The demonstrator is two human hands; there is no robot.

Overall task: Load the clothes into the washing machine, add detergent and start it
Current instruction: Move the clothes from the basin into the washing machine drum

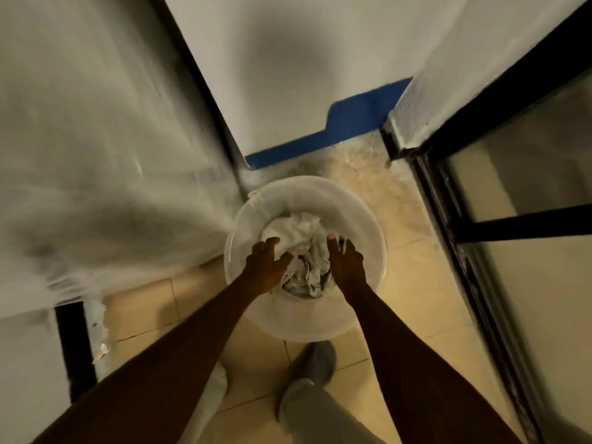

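A round white plastic bucket [362,219] stands on the tiled floor below me. Crumpled white and grey clothes [304,229] lie in its bottom. My left hand [266,267] hovers over the near left side of the pile, fingers spread, holding nothing. My right hand [347,264] is over the near right side, fingers also apart and pointing at the clothes. Whether the fingertips touch the cloth I cannot tell. No washing machine or detergent can be made out with certainty.
A large white blurred surface [96,155] fills the left side, close against the bucket. A black-framed glass door [512,225] runs along the right. A white wall with a blue skirting [320,142] is behind the bucket. My foot in a grey shoe [315,363] stands just in front.
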